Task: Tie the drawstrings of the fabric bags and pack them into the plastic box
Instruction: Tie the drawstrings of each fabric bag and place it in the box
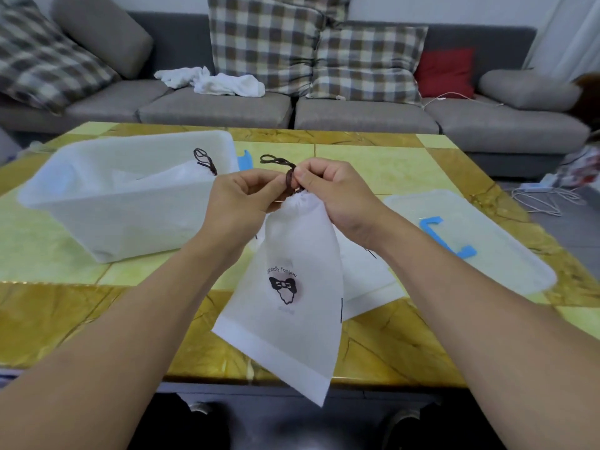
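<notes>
White fabric drawstring bag (292, 280) with a black bow print hangs above the bench's (373, 151) near edge, neck cinched. Left hand (240, 203) and right hand (337, 196) both pinch its dark brown drawstring (279, 162) at the neck. Translucent plastic box (113, 203) sits toward the bench's left edge, another tied bag (181, 172) inside.

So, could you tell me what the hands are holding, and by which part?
Both the left hand and right hand pinch the dark drawstring at the gathered neck of the bag, which hangs below.
</notes>
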### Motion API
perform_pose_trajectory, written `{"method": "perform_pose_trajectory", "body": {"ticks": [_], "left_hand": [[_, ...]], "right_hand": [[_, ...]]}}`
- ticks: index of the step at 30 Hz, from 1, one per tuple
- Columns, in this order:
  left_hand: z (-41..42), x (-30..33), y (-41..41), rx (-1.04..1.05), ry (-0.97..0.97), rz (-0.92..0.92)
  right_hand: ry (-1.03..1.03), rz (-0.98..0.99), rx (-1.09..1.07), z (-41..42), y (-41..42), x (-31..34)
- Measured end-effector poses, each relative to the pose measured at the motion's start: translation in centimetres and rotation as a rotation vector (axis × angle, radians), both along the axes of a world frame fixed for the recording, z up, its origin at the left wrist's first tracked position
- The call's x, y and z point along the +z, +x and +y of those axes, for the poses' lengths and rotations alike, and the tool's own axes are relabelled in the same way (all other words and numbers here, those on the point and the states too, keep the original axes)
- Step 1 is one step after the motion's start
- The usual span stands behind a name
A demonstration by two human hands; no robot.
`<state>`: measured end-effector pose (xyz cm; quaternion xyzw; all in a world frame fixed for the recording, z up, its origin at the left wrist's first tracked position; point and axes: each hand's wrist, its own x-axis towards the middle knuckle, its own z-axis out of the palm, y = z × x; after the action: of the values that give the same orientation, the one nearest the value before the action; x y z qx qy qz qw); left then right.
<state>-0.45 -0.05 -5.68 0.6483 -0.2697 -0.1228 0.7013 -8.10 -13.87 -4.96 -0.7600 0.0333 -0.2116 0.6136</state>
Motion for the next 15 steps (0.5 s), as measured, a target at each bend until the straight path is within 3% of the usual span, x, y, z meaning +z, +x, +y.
{"method": "perform_pose_trajectory", "body": {"ticks": [4, 10, 15], "left_hand": [[0.05, -0.13, -0.39, -0.008, 0.038, 0.01], [0.49, -0.17, -0.34, -0.057, 0.061, -0.014], [0.29, -0.14, -0.4, -0.065, 0.048, 0.101]], "right_hand": [[-0.12, 0.054, -0.051, 0.37, 0.03, 0.12], [0.038, 0.151, 0.013, 0.11, -0.34, 0.15], [-0.051, 0.125, -0.008, -0.05, -0.14, -0.18]]}}
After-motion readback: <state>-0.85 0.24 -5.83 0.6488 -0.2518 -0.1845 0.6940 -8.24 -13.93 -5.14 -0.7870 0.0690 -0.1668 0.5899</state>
